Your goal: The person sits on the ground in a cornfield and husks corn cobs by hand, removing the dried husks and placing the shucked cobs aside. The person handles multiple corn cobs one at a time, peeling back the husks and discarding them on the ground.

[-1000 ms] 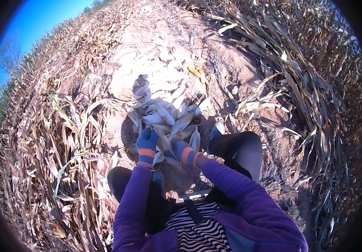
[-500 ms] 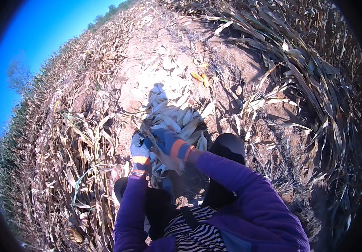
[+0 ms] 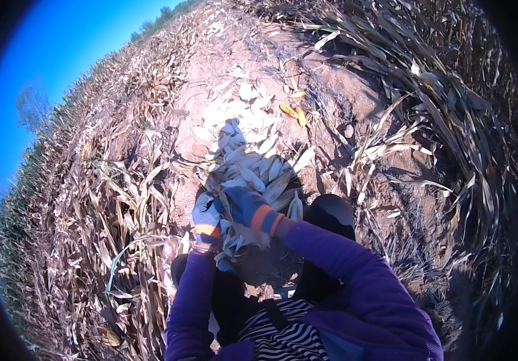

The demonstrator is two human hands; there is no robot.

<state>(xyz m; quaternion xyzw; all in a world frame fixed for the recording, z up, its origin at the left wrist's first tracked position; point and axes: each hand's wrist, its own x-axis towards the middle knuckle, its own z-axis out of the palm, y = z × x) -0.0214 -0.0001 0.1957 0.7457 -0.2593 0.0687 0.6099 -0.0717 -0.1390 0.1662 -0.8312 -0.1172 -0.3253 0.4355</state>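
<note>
My gloved left hand and gloved right hand meet above the near end of a pile of pale corn husks. Both are closed around a dry corn husk, whose loose leaves hang down below my right hand. Whether an ear is inside it I cannot make out, since the gloves cover the middle. My right fingers lie over the top, close against my left thumb side. The gloves are grey-blue with orange bands at the wrists.
Several yellow corn ears lie on bare soil beyond the pile. Dry cornstalks lie along the left, and more stalks lean in a thick bank on the right. My dark-clad knee is bent beside the pile.
My hands stay together on the husk, with my right hand drawn slightly over. The whole view has shifted a little, so the ground appears farther right.
</note>
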